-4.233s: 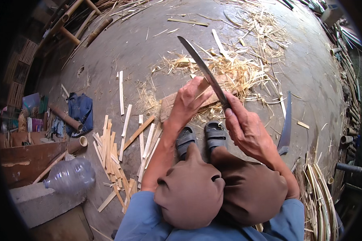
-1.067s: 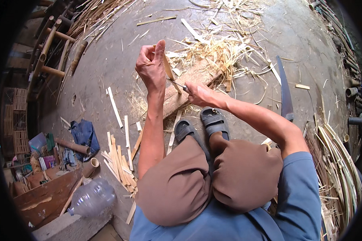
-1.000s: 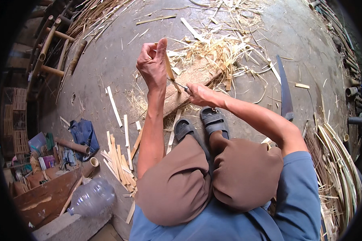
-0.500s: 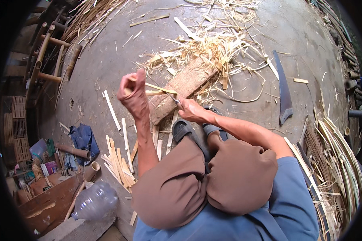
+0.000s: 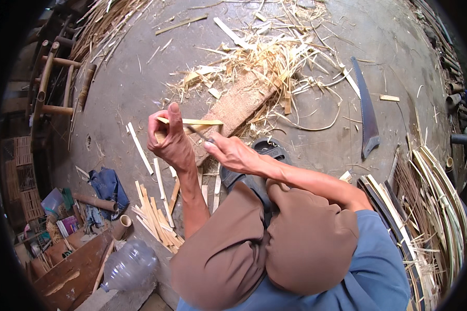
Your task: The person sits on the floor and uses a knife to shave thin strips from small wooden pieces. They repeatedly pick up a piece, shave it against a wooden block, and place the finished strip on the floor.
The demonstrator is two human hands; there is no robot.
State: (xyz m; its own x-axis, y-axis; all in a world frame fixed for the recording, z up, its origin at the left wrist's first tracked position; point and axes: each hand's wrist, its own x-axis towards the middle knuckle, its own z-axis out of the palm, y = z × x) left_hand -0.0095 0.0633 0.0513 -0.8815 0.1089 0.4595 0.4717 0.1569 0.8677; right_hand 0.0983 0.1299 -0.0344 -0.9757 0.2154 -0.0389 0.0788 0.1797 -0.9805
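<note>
My left hand (image 5: 172, 142) is closed round a pale bamboo strip (image 5: 207, 122), with the thumb raised. The strip's far part sticks out to the right, over a thick wooden plank (image 5: 238, 103) on the floor. My right hand (image 5: 232, 153) grips a knife (image 5: 197, 132) by its handle. Its thin blade points up and left, close by the left hand's fingers and against or just below the strip; exact contact cannot be made out. Both hands are above the plank's near end, in front of my knees.
Curly shavings (image 5: 264, 54) cover the plank's far end. A handsaw (image 5: 367, 111) lies on the right, near a bundle of long bamboo strips (image 5: 441, 194). Cut strips (image 5: 153, 215) lie at left, with a large clear plastic bottle (image 5: 131, 263) beyond. A bamboo frame (image 5: 47, 78) stands far left.
My right hand has moved left with the knife, bringing the blade closer to my left hand. The left hand has shifted slightly lower in view, still on the strip.
</note>
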